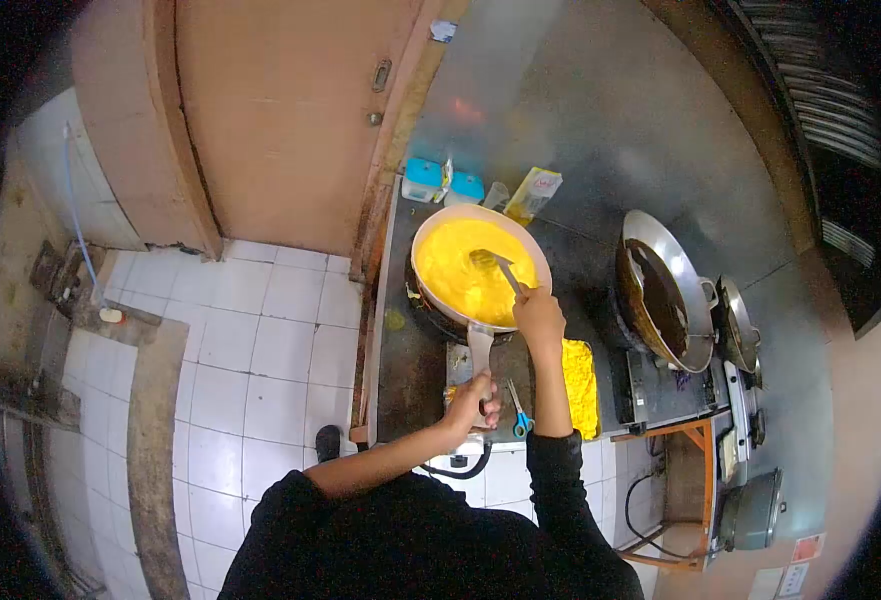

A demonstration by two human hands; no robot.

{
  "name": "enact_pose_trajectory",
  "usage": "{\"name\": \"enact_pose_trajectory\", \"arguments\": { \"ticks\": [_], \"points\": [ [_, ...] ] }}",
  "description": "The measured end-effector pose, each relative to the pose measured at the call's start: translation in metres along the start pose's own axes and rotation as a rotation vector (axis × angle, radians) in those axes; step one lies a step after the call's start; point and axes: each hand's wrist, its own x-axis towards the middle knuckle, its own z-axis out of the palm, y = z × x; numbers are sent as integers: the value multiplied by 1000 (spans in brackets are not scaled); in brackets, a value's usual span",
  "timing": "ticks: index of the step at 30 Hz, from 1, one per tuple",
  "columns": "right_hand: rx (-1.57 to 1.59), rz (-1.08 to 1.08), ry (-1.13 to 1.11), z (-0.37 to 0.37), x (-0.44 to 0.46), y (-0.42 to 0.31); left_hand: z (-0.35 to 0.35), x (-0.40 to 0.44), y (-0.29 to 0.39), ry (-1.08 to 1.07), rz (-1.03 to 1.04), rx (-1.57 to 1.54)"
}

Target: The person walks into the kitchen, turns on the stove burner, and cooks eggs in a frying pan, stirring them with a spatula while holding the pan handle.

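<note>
A round light-coloured frying pan [480, 211] sits on a burner, filled with a runny yellow mixture [450, 260] that looks like beaten egg, with paler lumps in it. My left hand [473, 405] is wrapped round the pan's handle [479, 348]. In my right hand [539, 318] is a spatula [506, 272], its slotted head dipping into the yellow mixture. To the right of the handle lie scissors [521, 420] with blue grips. Under my right forearm is a block or tray of bright yellow food [581, 390], partly hidden by the arm.
Blue-lidded containers [422, 178], a clear cup [496, 195] and a yellow-and-white carton [534, 192] stand behind the pan. At right, a large wok [665, 290] holds dark liquid. A lidded pot [750, 508] sits lower right. The counter's left edge borders white floor tiles [272, 375].
</note>
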Motion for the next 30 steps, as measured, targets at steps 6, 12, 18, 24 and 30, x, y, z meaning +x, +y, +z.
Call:
{"name": "enact_pose_trajectory", "arguments": {
  "ticks": [6, 12, 18, 24, 30],
  "points": [
    [57, -128, 158, 14, 30, -15, 0, 0, -1, 9, 2, -12],
    [18, -85, -4, 11, 6, -30, -3, 6, -5, 23, -6, -14],
    [-132, -187, -144, -28, -45, -21, -5, 7, -4, -47, 9, -50],
    [-45, -133, -123, -106, -71, 8, -1, 3, 1, -11, 20, -10],
    [-198, -131, -256, -105, -62, 21, -3, 5, -2, -41, 4, -24]
  ]
}}
